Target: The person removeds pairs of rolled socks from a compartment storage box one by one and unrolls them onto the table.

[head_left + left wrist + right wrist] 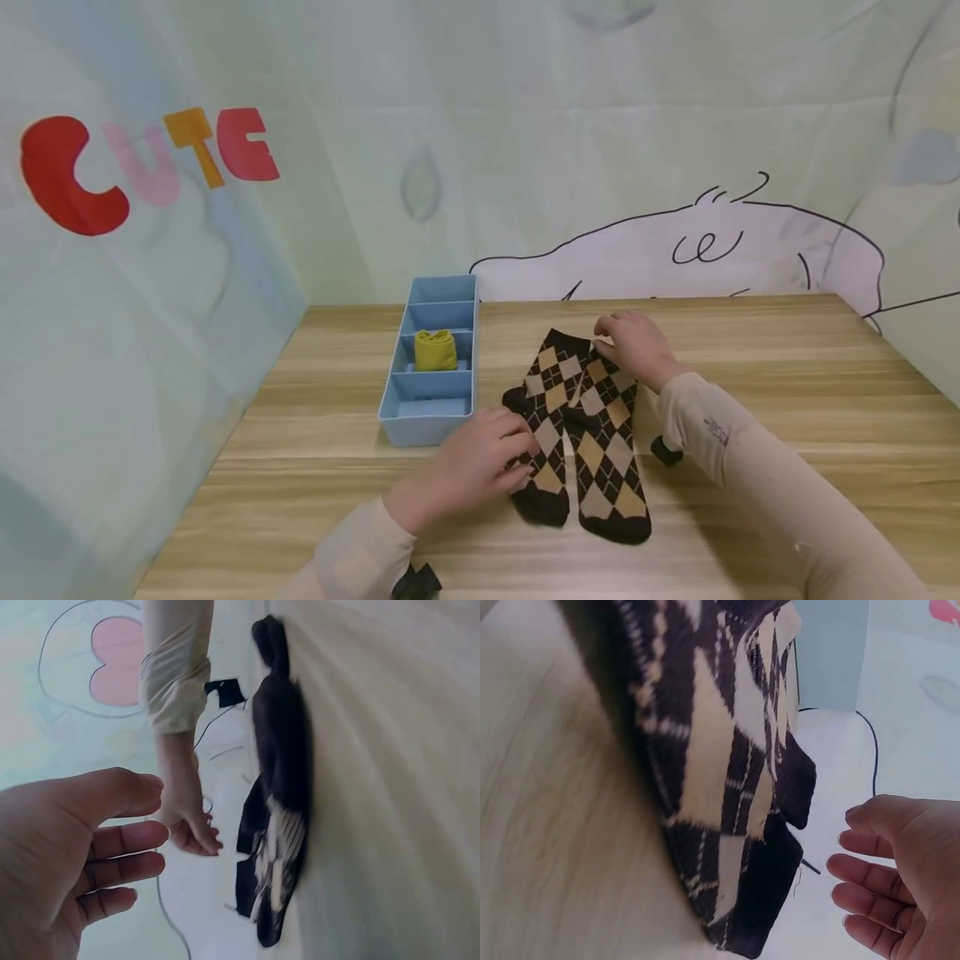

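Two argyle socks, a left one (pixel 546 483) and a right one (pixel 617 467), lie side by side on the table, black cuffs toward the back wall. Their diamonds are tan, grey and black. My left hand (pixel 480 458) hovers beside the left sock's foot, fingers loosely bent; the left wrist view shows that hand (pixel 82 855) holding nothing, apart from the dark sock fabric (pixel 281 742). Near the right sock's cuff is my right hand (pixel 637 346). In the right wrist view its relaxed fingers (pixel 866 874) are a little away from the patterned sock fabric (pixel 709 757) and grip nothing.
Left of the socks stands a long blue divided box (pixel 427 429). A folded yellow cloth item (pixel 435 352) sits in one of its middle compartments. The wooden table (pixel 300 467) meets a printed wall hanging (pixel 360 167) at the back and left.
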Demonstrator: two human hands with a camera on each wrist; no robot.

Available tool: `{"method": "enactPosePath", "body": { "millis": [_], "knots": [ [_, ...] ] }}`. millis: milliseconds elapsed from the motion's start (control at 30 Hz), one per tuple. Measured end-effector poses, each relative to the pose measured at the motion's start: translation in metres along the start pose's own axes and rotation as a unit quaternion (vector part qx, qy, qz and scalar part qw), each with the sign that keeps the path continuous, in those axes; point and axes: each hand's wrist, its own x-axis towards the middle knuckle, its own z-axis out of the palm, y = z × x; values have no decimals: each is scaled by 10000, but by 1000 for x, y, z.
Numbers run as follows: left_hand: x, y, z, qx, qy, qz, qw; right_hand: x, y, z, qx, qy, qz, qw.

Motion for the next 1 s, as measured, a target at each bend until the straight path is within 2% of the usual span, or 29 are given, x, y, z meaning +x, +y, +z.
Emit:
{"method": "enactPosePath", "body": {
  "millis": [167, 467, 800, 1000],
  "knots": [
    [-5, -14, -8, 43, 304, 30, 9995, 3, -7, 0, 149, -15, 63, 9999],
    [-11, -35, -26, -56, 557, -263, 9981, 11, -19, -2, 214, -133, 136, 9996],
    [-21, -59, -43, -54, 522, -617, 9967, 18, -32, -4, 354, -254, 127, 9990],
    [-29, -69, -49, -147, 207, -1141, 9931, 20, -40, -3, 375, -280, 50, 9989]
  ]
}}
